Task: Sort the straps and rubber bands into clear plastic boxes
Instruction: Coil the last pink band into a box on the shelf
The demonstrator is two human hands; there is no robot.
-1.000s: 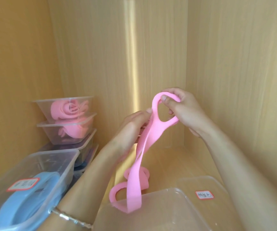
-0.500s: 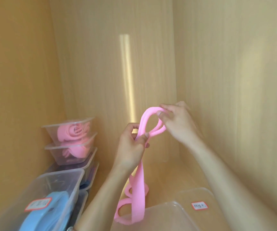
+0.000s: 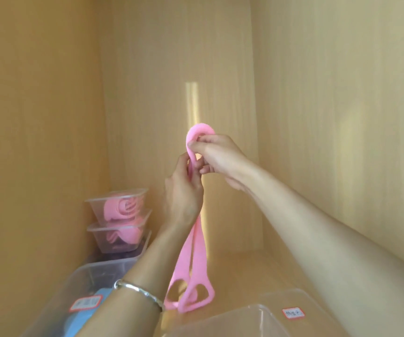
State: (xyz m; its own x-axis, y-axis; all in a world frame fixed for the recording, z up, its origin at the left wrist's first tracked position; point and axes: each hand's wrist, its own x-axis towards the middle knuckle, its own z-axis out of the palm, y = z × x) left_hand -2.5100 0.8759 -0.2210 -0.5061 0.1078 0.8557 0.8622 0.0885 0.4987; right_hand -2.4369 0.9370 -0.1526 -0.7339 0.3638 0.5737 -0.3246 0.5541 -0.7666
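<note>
Strap hangs vertically, doubled, handle loops down.

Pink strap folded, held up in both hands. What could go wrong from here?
1. The pink strap is kept folded only by finger pinches of the right hand and left hand near the top; it may spring open or slip.
2. Its looped ends dangle near the clear box's rim and could snag there or land outside when lowered.

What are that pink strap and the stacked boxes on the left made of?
Pink strap: probably soft silicone or rubber, matte; it bends and droops limply from the left hand and right hand. Stacked boxes: thin clear plastic, slightly glossy; rolled pink contents show through their walls.
</note>
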